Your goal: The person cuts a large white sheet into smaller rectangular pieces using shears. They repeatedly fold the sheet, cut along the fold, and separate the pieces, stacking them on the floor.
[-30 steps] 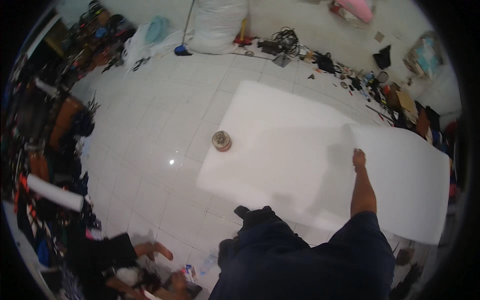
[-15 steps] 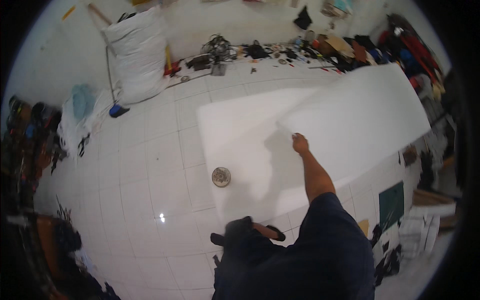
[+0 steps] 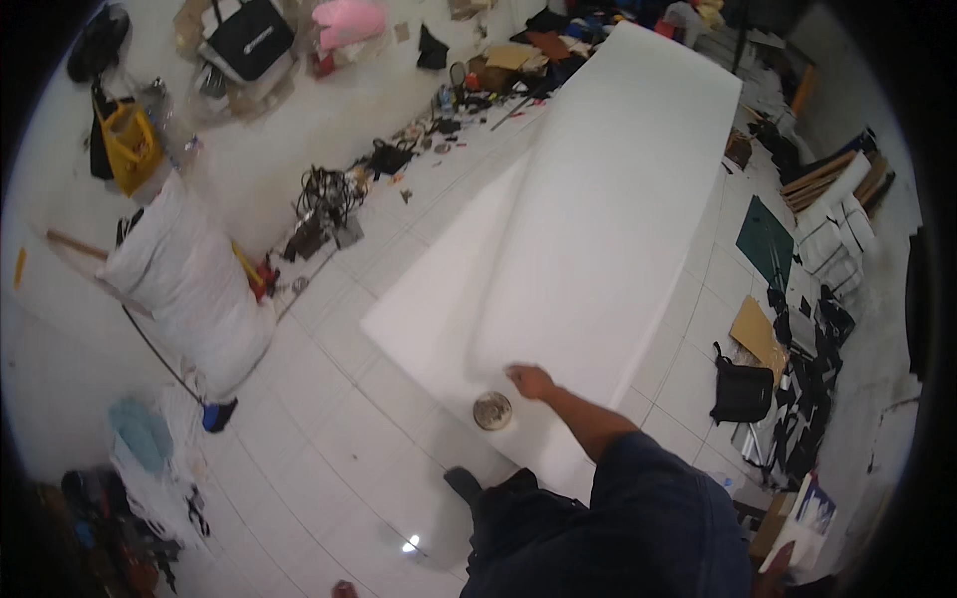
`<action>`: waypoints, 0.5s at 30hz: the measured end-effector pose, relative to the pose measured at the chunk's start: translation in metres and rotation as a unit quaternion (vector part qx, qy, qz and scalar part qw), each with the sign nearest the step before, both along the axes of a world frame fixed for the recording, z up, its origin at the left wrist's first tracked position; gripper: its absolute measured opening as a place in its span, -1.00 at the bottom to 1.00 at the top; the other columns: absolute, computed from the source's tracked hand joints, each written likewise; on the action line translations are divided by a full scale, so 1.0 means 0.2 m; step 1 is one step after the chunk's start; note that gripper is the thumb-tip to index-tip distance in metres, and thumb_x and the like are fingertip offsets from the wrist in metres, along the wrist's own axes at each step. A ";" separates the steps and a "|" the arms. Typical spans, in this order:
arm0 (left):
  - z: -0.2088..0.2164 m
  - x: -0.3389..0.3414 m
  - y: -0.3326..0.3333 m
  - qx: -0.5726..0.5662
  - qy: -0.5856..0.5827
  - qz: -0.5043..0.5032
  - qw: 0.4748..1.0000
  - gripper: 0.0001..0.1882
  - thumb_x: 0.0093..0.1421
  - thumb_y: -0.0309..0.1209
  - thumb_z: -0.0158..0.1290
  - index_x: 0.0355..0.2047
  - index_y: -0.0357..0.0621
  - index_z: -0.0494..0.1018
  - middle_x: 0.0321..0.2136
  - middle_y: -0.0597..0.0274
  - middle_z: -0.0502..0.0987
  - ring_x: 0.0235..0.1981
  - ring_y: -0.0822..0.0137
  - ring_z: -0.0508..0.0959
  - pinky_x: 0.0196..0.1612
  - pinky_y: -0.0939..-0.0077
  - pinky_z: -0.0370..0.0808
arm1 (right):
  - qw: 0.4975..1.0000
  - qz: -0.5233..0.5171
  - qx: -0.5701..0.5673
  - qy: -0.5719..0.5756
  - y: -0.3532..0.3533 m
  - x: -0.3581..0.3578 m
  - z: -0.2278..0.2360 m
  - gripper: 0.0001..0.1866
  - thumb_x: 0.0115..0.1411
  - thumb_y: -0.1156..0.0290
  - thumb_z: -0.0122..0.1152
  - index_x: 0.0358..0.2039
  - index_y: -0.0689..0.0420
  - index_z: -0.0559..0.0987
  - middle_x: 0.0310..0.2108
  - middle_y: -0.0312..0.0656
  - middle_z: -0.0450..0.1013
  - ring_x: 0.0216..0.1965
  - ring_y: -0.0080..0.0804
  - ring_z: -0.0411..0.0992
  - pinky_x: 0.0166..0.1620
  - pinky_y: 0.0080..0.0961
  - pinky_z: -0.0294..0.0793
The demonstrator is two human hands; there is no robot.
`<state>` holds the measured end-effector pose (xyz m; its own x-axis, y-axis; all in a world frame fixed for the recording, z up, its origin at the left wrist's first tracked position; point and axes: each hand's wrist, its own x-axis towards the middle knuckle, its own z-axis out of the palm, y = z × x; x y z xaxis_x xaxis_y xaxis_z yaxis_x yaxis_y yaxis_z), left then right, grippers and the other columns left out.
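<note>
A large white sheet, which looks like thin foam, lies folded over on the floor, its upper layer covering most of a lower layer. My right hand is closed on the near edge of the upper layer, close to its corner. Just below that hand, a round, flat-topped object with a brownish pattern rests on the lower layer; its kind is unclear. My left hand does not show clearly. A small skin-coloured tip at the lower edge is too cut off to identify.
A bulging white sack leans by the left wall, near a blue-headed brush. Tangled black cables and clutter line the wall. To the right lie a green board, a brown sheet and a black bag.
My view has swung right. The upper layer's held edge now lies nearer the round object, with more of the lower layer covered. My right hand keeps its grip.
</note>
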<state>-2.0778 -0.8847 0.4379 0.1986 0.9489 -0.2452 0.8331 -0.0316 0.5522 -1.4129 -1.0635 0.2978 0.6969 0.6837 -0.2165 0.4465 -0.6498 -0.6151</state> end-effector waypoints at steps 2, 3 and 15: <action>-0.21 0.06 0.12 -0.073 0.016 -0.113 0.991 -0.69 0.28 -0.23 -0.02 -0.11 -0.15 0.54 -0.37 0.06 0.55 -0.37 0.19 0.46 -0.22 0.24 0.43 | 0.999 0.025 -0.002 0.046 0.09 -0.18 0.00 -0.64 0.30 0.17 -0.06 0.05 -0.07 0.51 -0.11 -0.04 0.53 -0.08 -0.03 0.48 0.03 -0.19 0.44; -0.32 0.07 0.14 -0.109 0.017 -0.119 0.987 -0.71 0.25 -0.22 0.01 -0.13 -0.08 0.56 -0.40 0.05 0.56 -0.40 0.16 0.49 -0.23 0.24 0.45 | 0.998 0.004 -0.018 0.064 0.13 -0.28 0.01 -0.64 0.26 0.20 -0.04 0.05 -0.11 0.50 -0.13 -0.06 0.54 -0.10 -0.01 0.49 0.01 -0.15 0.45; -0.48 0.68 1.41 -0.165 0.138 -0.422 0.881 -0.62 0.16 -0.03 0.07 -0.15 0.03 0.58 -0.34 -0.03 0.60 -0.30 0.06 0.56 -0.18 0.17 0.47 | 0.989 -0.060 -0.009 0.135 0.42 -1.01 0.16 -0.66 0.34 0.11 -0.10 0.02 -0.12 0.51 -0.06 -0.19 0.52 -0.03 -0.08 0.45 0.02 -0.09 0.39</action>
<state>-1.9419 -0.6037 0.3426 0.6887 0.3601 -0.6293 0.6935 -0.5804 0.4268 -1.6159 -0.9790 0.3296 0.6873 0.5941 -0.4180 0.1865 -0.7004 -0.6890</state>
